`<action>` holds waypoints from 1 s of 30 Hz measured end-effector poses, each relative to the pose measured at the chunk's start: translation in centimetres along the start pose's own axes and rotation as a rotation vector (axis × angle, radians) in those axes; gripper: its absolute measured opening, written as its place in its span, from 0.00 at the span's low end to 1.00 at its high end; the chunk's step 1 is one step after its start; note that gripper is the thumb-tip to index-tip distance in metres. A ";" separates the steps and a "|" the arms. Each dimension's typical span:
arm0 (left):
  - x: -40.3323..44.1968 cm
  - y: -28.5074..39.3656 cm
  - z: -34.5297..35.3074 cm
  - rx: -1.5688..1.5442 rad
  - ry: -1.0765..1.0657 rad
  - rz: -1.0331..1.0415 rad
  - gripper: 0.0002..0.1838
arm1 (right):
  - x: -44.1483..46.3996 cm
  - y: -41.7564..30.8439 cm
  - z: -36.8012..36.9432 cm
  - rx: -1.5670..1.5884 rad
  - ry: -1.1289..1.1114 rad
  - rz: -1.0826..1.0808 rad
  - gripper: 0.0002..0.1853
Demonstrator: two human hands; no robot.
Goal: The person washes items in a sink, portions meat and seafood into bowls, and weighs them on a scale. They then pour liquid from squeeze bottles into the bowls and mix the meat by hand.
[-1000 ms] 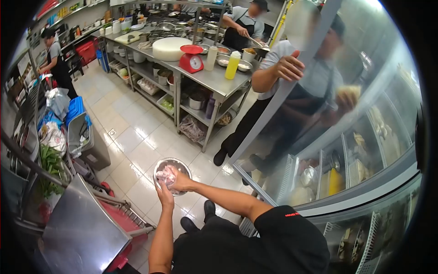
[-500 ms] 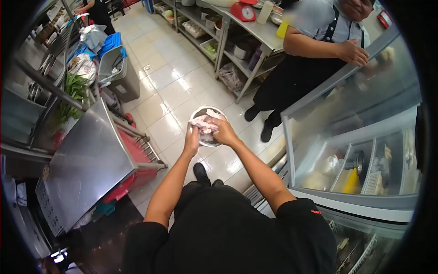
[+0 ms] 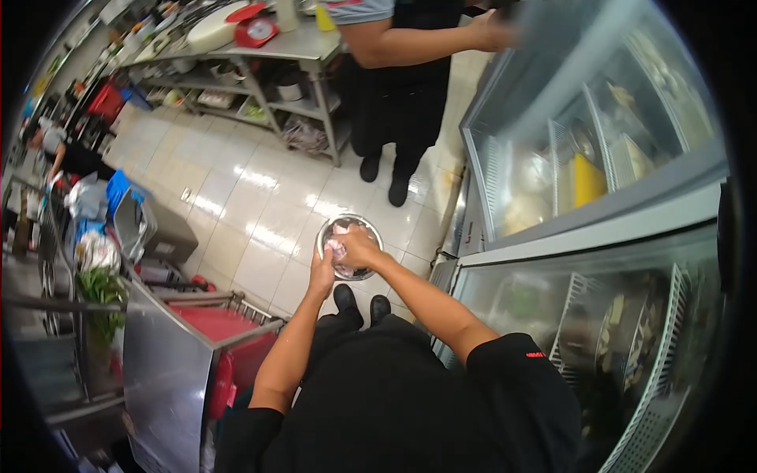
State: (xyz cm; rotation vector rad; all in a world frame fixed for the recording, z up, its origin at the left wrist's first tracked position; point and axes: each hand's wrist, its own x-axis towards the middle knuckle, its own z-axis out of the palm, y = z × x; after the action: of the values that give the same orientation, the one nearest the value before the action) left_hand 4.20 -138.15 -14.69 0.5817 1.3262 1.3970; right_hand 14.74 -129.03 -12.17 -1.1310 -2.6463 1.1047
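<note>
A round metal bowl [image 3: 377, 233] is held out in front of me above the floor. Pale pink pieces of what looks like raw meat [image 3: 338, 251] lie in it. My left hand [image 3: 322, 272] grips the bowl's left side, with the thumb at the rim. Over the bowl, my right hand [image 3: 361, 246] is closed on the meat from above and hides part of it; its fingertips are partly out of sight.
On my right is a chest with a glass lid [image 3: 591, 150], white dividers inside. A co-worker [image 3: 406, 79] stands ahead beside a steel table [image 3: 303, 43] bearing a red scale [image 3: 256, 30]. A steel cart [image 3: 162, 370] and grey bin [image 3: 165, 232] stand left.
My view has turned to the right, so the glass-lidded chest fills more of it and the co-worker appears farther left. My right hand now covers more of the meat.
</note>
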 end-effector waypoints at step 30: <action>6.2 1.4 16.6 0.449 -0.299 0.417 0.27 | -8.6 7.2 -7.2 0.069 1.000 0.512 0.25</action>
State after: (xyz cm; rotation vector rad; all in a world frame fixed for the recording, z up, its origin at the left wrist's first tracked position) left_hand 16.48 -125.76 -11.01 1.3782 1.3212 1.2675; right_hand 27.68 -126.93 -9.56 -1.7746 -1.5770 0.4243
